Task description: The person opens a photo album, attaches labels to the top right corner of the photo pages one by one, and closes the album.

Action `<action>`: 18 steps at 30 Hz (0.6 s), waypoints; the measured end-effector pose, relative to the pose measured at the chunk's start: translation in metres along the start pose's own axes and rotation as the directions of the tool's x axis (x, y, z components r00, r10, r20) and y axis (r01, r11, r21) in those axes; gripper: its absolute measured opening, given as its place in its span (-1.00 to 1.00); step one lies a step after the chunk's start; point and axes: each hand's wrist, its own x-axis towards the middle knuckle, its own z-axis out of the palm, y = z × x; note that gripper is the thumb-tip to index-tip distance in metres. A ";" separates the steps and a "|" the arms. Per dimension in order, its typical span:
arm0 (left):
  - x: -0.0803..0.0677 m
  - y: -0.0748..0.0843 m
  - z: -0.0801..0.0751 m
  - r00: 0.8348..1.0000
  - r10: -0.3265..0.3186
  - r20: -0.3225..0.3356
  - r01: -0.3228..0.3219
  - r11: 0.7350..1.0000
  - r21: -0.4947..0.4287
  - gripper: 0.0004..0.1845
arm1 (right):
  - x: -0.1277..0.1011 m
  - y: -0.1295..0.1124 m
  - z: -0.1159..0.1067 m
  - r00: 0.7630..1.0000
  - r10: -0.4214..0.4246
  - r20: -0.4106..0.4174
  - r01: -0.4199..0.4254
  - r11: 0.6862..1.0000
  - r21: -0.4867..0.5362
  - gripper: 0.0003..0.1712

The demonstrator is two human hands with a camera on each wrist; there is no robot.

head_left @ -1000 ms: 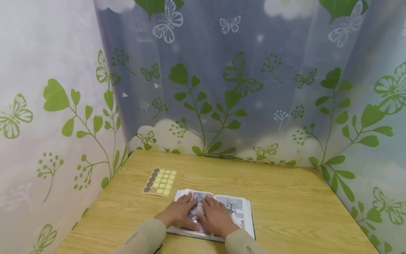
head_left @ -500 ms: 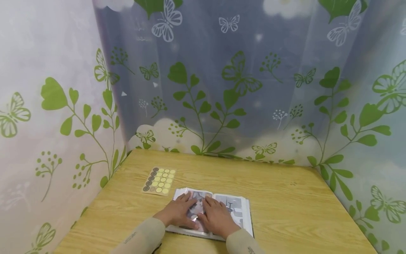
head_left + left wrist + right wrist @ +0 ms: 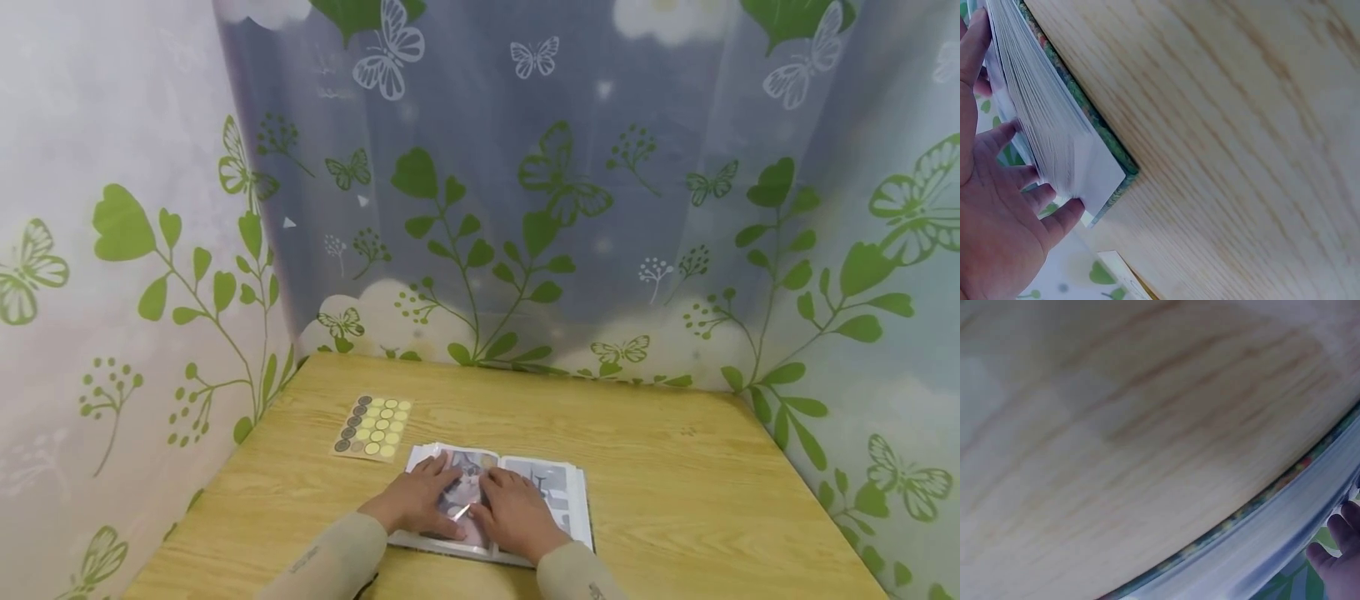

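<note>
One open album [image 3: 558, 492] on wooden table [image 3: 675, 475], under both hands. Left hand [image 3: 414, 503] flat on left page, fingers straight, pressing, grasping nothing; right hand [image 3: 517, 512] flat just beside it, fingers extended across centre fold, likewise released. One sticker sheet [image 3: 374, 427] ahead-left of left hand, near but apart: three columns of round dots, two yellow, one dark

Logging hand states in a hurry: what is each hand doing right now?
Left hand: open, fingers flat on the left page of the photo album.
Right hand: open, flat on the album near its middle.
</note>
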 end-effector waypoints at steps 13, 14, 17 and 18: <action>-0.003 -0.002 -0.004 1.000 -0.021 -0.008 0.021 0.998 -0.055 0.03 | -0.017 0.022 0.000 0.997 0.002 -0.082 0.000 1.000 0.026 -0.51; -0.002 -0.002 -0.005 1.000 -0.021 -0.010 0.020 0.998 -0.060 0.03 | -0.019 0.024 -0.001 0.996 0.005 -0.089 -0.002 0.999 0.036 -0.51; 0.000 -0.002 -0.005 1.000 -0.026 -0.012 0.025 0.997 -0.075 0.04 | -0.025 0.030 -0.003 0.993 0.019 -0.112 -0.012 0.998 0.062 -0.53; 0.000 -0.003 -0.005 0.999 -0.031 -0.013 0.030 0.996 -0.079 0.04 | -0.026 0.032 -0.004 0.992 0.025 -0.123 -0.016 0.997 0.071 -0.53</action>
